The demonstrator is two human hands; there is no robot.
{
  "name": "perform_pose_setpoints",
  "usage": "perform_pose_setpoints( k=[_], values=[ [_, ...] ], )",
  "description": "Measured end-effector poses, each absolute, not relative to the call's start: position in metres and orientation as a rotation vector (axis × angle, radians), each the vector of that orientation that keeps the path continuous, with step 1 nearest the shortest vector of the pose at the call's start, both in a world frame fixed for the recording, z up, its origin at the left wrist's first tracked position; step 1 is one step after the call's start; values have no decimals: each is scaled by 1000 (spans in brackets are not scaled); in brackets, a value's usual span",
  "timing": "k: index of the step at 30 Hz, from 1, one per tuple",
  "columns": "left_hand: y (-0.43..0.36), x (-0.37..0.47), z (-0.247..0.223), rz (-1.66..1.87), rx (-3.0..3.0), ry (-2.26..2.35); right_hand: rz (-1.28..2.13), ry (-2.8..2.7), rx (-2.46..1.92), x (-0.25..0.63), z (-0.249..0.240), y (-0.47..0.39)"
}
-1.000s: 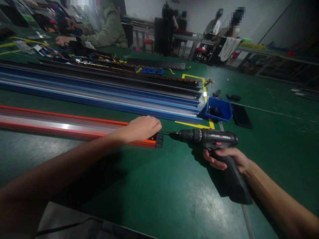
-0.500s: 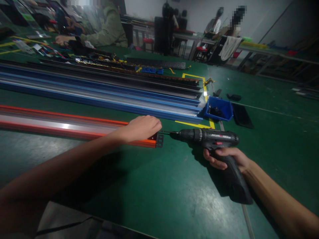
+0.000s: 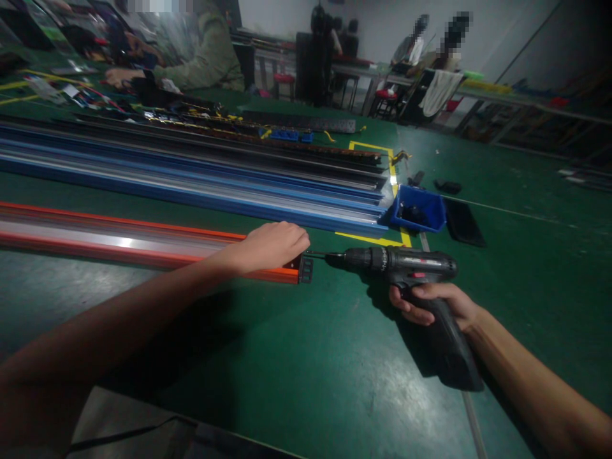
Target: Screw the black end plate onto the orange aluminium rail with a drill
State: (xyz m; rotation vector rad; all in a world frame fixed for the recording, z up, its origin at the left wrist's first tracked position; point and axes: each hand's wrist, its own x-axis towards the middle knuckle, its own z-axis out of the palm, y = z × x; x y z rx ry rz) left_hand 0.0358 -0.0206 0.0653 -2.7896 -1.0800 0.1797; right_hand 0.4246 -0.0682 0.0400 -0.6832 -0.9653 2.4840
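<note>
My right hand (image 3: 433,303) is wrapped round the grip of a black cordless drill (image 3: 406,264), which points left. Its long thin bit (image 3: 319,254) reaches the black end cap (image 3: 306,270) on an orange-edged metal profile (image 3: 124,239). Over that end of the profile lies my left hand (image 3: 277,245), closed, with its fingers curled down on the near side of the tip. The fingertips are hidden, so whether they pinch a small part I cannot make out. The profile runs off to the left edge of the view.
Behind the orange profile lie several blue and black profiles (image 3: 215,185). A blue bin (image 3: 419,209) with dark parts stands at their right end, next to a black flat item (image 3: 463,222). Across the green table (image 3: 306,370) sits a person in a green sleeve (image 3: 210,54).
Almost nothing differs. The drill and my right hand have shifted very slightly left; my left hand stays on the profile's end.
</note>
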Motion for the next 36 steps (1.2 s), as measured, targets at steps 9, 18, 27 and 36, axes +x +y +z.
perform_pose_setpoints(
  k=[9, 18, 27, 36],
  values=[
    [-20, 35, 65, 168, -2791, -1074, 2479, -941, -658, 425, 40, -69],
    [-20, 36, 66, 182, -2789, -1062, 2474, -971, -674, 425, 40, -68],
    [-21, 37, 68, 178, -2779, -1076, 2480, -955, -687, 425, 39, -68],
    [-22, 36, 68, 194, -2801, -1074, 2452, -968, -694, 423, 41, -69]
  ],
)
